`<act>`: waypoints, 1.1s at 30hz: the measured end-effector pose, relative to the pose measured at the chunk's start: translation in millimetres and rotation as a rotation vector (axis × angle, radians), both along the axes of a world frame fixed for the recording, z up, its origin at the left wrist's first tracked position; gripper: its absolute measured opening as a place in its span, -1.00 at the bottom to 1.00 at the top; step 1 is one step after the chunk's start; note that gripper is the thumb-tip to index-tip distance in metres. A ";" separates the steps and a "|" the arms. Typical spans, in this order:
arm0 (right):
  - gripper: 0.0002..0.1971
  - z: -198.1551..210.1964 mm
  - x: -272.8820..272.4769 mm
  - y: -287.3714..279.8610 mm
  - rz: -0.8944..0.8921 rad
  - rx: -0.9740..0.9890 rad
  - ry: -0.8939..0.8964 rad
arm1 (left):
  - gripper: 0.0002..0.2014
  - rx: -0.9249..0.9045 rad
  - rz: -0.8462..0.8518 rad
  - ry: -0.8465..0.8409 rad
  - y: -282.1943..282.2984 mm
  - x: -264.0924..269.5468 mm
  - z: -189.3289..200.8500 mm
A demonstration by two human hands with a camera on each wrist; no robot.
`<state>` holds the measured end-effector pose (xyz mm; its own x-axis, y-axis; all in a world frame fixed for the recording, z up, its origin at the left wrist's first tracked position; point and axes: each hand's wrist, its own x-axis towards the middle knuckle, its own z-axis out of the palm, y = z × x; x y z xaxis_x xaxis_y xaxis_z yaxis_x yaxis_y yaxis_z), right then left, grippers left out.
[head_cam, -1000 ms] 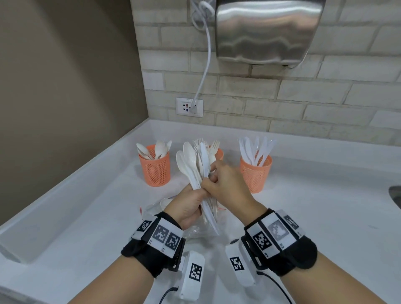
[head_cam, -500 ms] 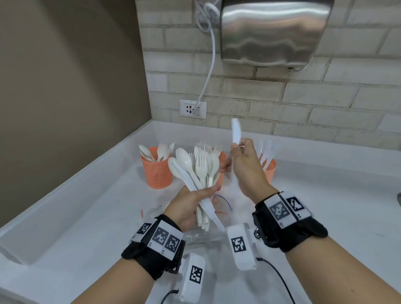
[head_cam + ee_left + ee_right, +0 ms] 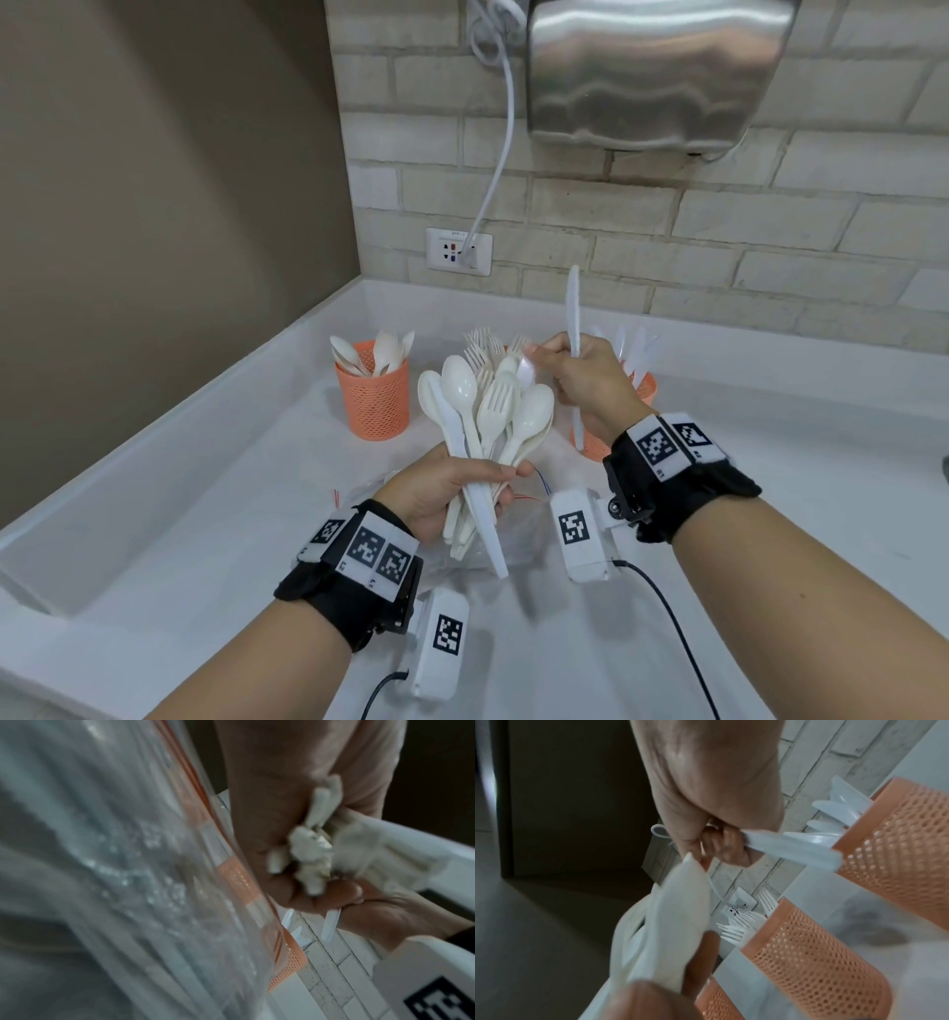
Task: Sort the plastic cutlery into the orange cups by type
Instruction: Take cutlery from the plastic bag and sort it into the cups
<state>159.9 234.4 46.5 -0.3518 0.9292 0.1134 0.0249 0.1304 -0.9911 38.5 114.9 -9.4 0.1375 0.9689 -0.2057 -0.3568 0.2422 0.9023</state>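
Note:
My left hand point(image 3: 452, 488) grips a bundle of white plastic cutlery point(image 3: 485, 411), spoons, forks and a knife fanned upward; the wrist view shows the handle ends point(image 3: 308, 858) inside my fist. My right hand point(image 3: 580, 380) holds one white knife point(image 3: 572, 318) upright, just right of the bundle and above the knife cup point(image 3: 644, 388). Three orange mesh cups stand by the wall: the left one point(image 3: 374, 401) holds spoons, the middle one point(image 3: 808, 953) holds forks, the right one point(image 3: 906, 850) holds knives. My hands hide most of the middle cup in the head view.
A clear plastic bag point(image 3: 513, 539) lies on the white counter point(image 3: 770, 514) under my left hand. A steel hand dryer point(image 3: 652, 72) hangs on the brick wall, its cord plugged into an outlet point(image 3: 458, 252). A raised ledge point(image 3: 128, 488) runs along the left.
My right hand drew one knife out of the bundle and lifted it up and to the right, toward the knife cup. My left hand kept its grip on the bundle.

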 end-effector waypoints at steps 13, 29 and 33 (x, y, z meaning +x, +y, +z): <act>-0.82 22.9 -3.2 3.4 -0.027 0.162 0.127 | -0.83 -0.058 0.009 0.015 -1.1 -7.6 -8.4; -0.85 -16.2 -22.5 -54.8 0.382 0.356 -0.404 | -0.72 0.013 0.286 -0.163 11.6 -2.2 -3.3; -0.73 -14.7 -16.1 -57.2 0.466 0.453 -0.626 | -0.58 -0.020 0.297 -0.248 12.2 -5.2 -4.0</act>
